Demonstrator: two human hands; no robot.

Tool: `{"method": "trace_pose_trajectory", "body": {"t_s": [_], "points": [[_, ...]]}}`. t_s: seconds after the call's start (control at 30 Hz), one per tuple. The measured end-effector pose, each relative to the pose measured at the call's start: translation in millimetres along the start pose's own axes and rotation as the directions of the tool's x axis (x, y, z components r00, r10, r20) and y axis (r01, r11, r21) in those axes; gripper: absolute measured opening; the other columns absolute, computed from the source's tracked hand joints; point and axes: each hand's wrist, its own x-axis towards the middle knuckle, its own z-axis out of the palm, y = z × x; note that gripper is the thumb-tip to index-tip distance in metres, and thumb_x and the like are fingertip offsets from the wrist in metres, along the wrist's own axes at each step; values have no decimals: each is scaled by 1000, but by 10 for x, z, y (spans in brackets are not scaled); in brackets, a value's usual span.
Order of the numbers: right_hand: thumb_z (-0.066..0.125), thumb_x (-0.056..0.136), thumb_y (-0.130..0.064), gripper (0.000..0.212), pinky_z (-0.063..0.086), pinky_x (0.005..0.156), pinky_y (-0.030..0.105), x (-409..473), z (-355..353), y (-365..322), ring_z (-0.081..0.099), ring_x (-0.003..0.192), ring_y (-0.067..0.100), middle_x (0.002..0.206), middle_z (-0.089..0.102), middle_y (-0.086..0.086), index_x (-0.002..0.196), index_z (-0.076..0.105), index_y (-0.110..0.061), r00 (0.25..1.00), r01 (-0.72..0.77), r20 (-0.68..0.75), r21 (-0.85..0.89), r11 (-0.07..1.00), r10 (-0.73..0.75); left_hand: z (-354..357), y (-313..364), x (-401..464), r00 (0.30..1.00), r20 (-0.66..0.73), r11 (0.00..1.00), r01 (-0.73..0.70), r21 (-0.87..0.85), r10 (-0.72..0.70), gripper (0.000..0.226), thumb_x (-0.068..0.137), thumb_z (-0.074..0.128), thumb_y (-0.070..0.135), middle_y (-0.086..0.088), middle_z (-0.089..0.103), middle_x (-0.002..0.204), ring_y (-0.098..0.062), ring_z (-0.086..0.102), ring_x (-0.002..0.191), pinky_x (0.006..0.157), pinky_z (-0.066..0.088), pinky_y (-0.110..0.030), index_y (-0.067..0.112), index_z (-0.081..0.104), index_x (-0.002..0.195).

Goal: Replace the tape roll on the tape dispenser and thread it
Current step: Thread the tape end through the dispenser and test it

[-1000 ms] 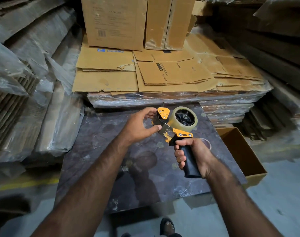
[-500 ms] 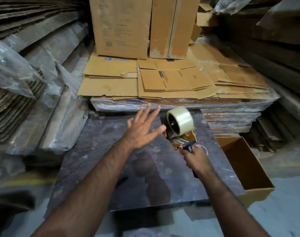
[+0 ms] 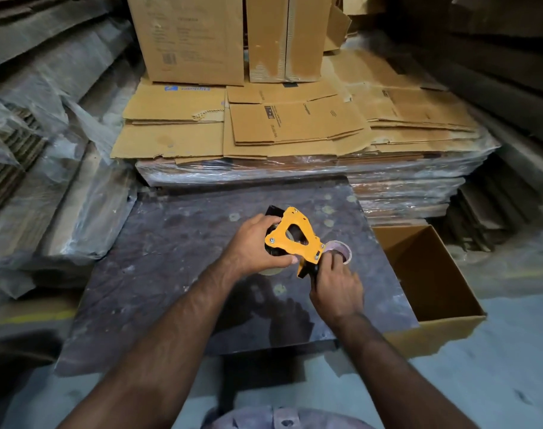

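The orange tape dispenser (image 3: 295, 235) lies turned over above the dark table (image 3: 177, 258), its orange side plate facing up. The clear tape roll (image 3: 271, 270) sits underneath the plate, mostly hidden; only its lower edge shows. My left hand (image 3: 254, 246) is closed around the roll and the dispenser's left side. My right hand (image 3: 336, 284) grips the black handle, which it hides almost wholly. A near-empty tape core (image 3: 338, 249) lies flat on the table just right of the dispenser, next to my right fingers.
An open cardboard box (image 3: 431, 274) stands at the table's right edge. Stacks of flattened cartons (image 3: 279, 128) wrapped in plastic rise behind the table, with upright boxes (image 3: 189, 38) on top. Plastic-covered cardboard bundles (image 3: 47, 181) lean at the left.
The dispenser was upright with the roll facing me, and my left hand was open in the air. Now the dispenser is flipped plate-up, lower over the table, and my left hand grips it.
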Motion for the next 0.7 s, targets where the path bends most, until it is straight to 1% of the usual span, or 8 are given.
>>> {"method": "trace_pose_trajectory", "body": {"t_s": [0.17, 0.33, 0.37, 0.43, 0.5, 0.6, 0.67, 0.7], "points": [[69, 83, -21, 20, 48, 61, 41, -18, 44, -29, 65, 74, 34, 84, 65, 11, 93, 53, -13, 999, 23, -44, -25, 999, -24, 132, -76, -174, 992, -126, 999, 12, 31, -8, 84, 57, 69, 66, 8, 57, 116, -18, 54, 111, 91, 47, -34, 27, 56, 130], [68, 82, -20, 19, 46, 59, 40, 11, 7, -68, 63, 69, 35, 77, 64, 11, 90, 52, -13, 996, 78, -39, -5, 997, -78, 136, -144, -276, 983, -181, 999, 48, 26, -42, 86, 59, 72, 62, 5, 58, 128, -19, 55, 119, 100, 49, -43, 25, 54, 134], [66, 82, -22, 19, 46, 59, 40, 12, -4, -62, 64, 69, 35, 78, 63, 10, 91, 51, -13, 996, 88, -35, 9, 996, -88, 129, -130, -292, 983, -176, 998, 59, 13, -56, 92, 60, 74, 63, 4, 55, 133, -18, 53, 122, 103, 48, -43, 24, 50, 140], [60, 83, -29, 22, 46, 63, 41, 3, -19, -36, 65, 75, 36, 85, 64, 10, 96, 50, -13, 997, 82, -9, 65, 995, -82, 106, -102, -327, 986, -145, 996, 76, -40, -81, 109, 64, 77, 64, 0, 42, 151, -17, 43, 136, 111, 40, -39, 26, 30, 155], [57, 84, -35, 30, 47, 67, 42, -14, -51, 0, 67, 86, 38, 98, 66, 10, 104, 49, -14, 997, 19, 74, 147, 989, -30, 75, -67, -341, 989, -139, 996, 44, -72, -54, 115, 70, 72, 71, 1, 22, 165, -18, 27, 149, 113, 30, -40, 31, 11, 160], [57, 86, -40, 38, 44, 72, 42, 4, -17, 102, 64, 98, 44, 108, 67, 15, 114, 48, -17, 966, -144, 250, 307, 941, 66, 34, -85, -271, 983, -157, 989, 75, -127, -95, 98, 85, 61, 69, 0, 16, 168, -17, 19, 153, 118, 20, -37, 29, 12, 160], [62, 83, -44, 36, 41, 71, 38, 49, 32, 164, 63, 94, 43, 100, 68, 16, 110, 57, -21, 895, -345, 423, 461, 818, 140, 41, -154, -196, 965, -145, 960, 186, -211, -219, 81, 93, 53, 62, -4, 25, 165, -16, 25, 150, 119, 19, -32, 24, 24, 158], [64, 78, -42, 32, 39, 65, 35, 70, 71, 181, 62, 82, 39, 90, 66, 15, 102, 63, -20, 852, -450, 505, 569, 688, 139, 67, -207, -153, 948, -119, 923, 252, -291, -296, 74, 95, 48, 63, -4, 32, 163, -17, 29, 149, 121, 20, -32, 22, 33, 155]]}}
